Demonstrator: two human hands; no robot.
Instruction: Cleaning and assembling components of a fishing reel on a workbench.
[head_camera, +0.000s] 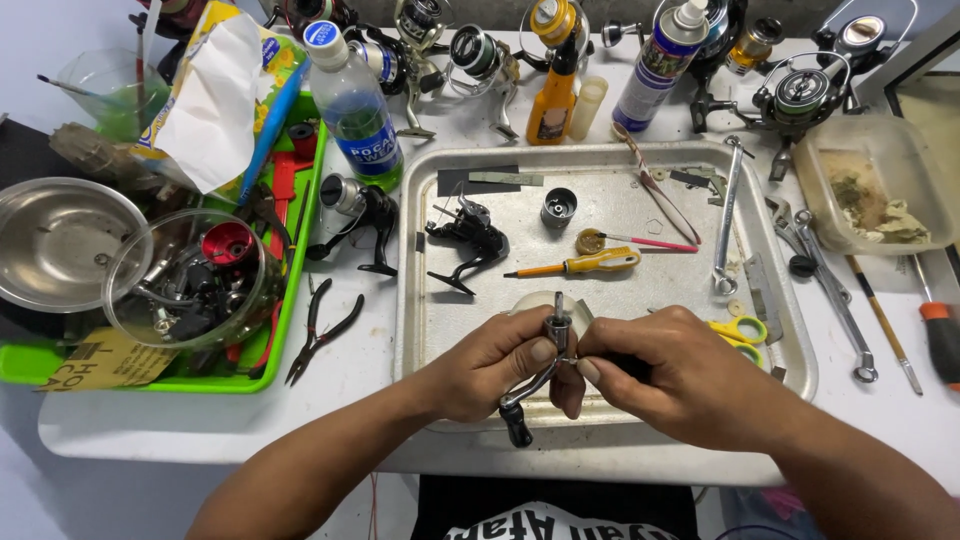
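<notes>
Reel handle pinched between left hand and right hand, both closed on it, over tray front edge.

Single head-worn view, looking steeply down, close over metal tray on cluttered white table

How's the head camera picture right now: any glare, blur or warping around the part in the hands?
Head view: light is even and soft, shadows faint. The metal tray shows only mild sheen, no hard glare. The reel handle held between left hand and right hand is sharp, without motion blur. Wide-angle warping bends the table edges; the steel bowl at the side looks stretched.
</notes>
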